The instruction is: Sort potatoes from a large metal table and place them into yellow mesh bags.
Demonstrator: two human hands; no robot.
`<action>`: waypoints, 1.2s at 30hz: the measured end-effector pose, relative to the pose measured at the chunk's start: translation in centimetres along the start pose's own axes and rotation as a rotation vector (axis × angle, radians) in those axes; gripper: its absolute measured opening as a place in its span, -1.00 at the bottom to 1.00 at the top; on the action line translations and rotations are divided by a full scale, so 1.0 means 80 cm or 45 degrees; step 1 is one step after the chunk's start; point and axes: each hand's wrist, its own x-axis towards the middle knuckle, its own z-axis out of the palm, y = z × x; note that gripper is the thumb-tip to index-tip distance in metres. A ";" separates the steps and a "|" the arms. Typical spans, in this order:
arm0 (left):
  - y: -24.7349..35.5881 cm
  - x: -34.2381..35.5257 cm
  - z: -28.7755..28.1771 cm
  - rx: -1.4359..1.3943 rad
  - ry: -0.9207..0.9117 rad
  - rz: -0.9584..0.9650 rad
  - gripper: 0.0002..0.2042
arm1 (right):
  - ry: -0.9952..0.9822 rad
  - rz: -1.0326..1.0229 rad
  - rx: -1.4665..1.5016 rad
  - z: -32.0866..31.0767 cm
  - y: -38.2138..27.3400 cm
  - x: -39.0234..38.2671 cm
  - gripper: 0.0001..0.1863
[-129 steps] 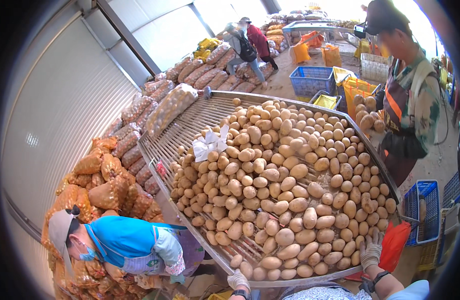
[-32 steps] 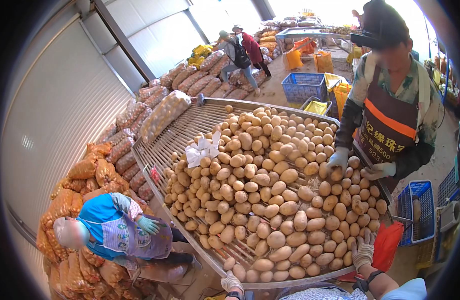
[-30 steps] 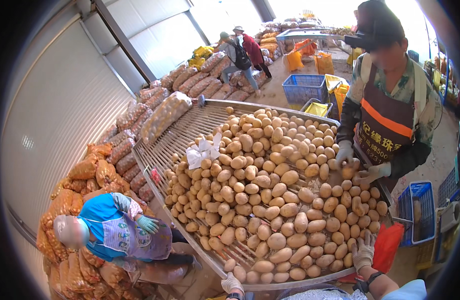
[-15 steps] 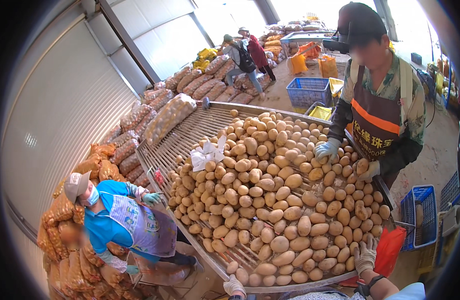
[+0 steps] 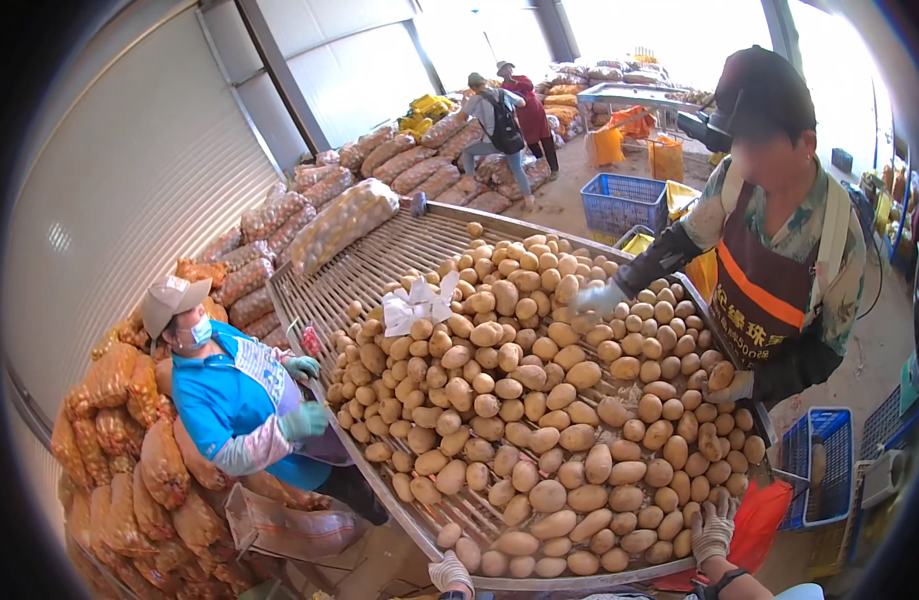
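Observation:
Loose potatoes (image 5: 519, 385) lie heaped across a slatted metal sorting table (image 5: 331, 278). My left hand (image 5: 449, 573), in a striped white glove, has its fingers curled over the near metal rim, below a couple of potatoes. My right hand (image 5: 712, 530), gloved alike, rests with spread fingers at the near right corner, against the outermost potatoes; no potato shows in its grasp. A piece of crumpled white paper (image 5: 419, 304) lies on the heap. Across the table at right, a co-worker's blurred gloved hand (image 5: 599, 298) reaches over the potatoes, and their other hand (image 5: 731, 386) is near the table edge.
At left a person in blue (image 5: 219, 390) stands beside piled orange net sacks (image 5: 119, 440). A filled sack (image 5: 344, 228) lies on the table's far left corner. Blue crates (image 5: 824, 465) and a red bag (image 5: 759, 525) are at right. Two people (image 5: 504, 120) stand by sacks behind.
My view has shifted slightly; both my hands stay at the near rim. The co-worker's hand has reached farther left over the potatoes. The person in blue has raised a gloved hand toward the table.

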 end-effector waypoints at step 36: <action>-0.002 0.027 0.006 0.116 0.030 0.035 -0.26 | -0.200 -0.801 0.224 -0.202 -0.723 0.315 -0.29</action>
